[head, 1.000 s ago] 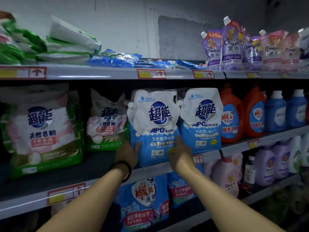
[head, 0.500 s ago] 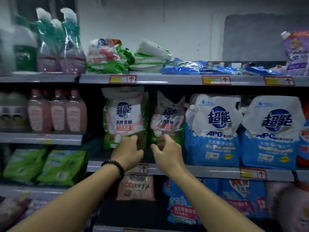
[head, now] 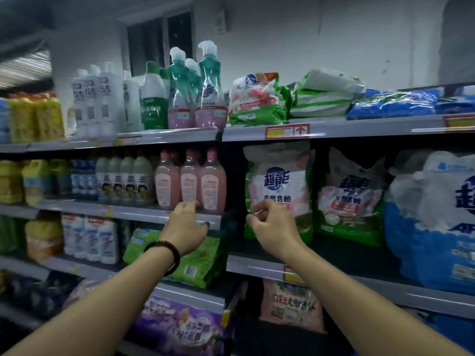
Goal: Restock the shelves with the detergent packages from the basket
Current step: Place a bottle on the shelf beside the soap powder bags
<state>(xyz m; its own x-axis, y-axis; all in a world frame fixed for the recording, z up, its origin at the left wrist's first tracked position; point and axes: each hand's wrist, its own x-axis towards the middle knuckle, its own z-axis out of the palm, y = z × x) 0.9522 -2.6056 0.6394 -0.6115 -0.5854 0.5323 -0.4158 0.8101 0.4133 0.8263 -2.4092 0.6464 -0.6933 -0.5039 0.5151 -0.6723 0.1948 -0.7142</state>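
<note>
My left hand [head: 186, 229], with a dark bead bracelet on the wrist, reaches to the middle shelf edge just below the pink bottles [head: 190, 183]; its fingers are loosely bent and hold nothing. To its right, my right hand [head: 273, 224] hovers in front of the lower part of a green, pink and white detergent bag [head: 279, 186] standing on the middle shelf [head: 257, 265], fingers loosely curled and empty. A second, crumpled bag of the same kind [head: 349, 199] stands beside it, then a large blue and white pouch [head: 431, 227]. No basket is in view.
The top shelf carries pump bottles [head: 208, 88], white bottles and flat green and white bags [head: 257, 98]. Green packs [head: 203, 263] lie below my left hand. A purple package [head: 180, 327] and a pink bag [head: 290, 307] sit lower. The far left is blurred.
The view has swung left along the shelves. Both hands came off the blue and white pouch and moved left, past the green bags, the left one now at the pink bottles.
</note>
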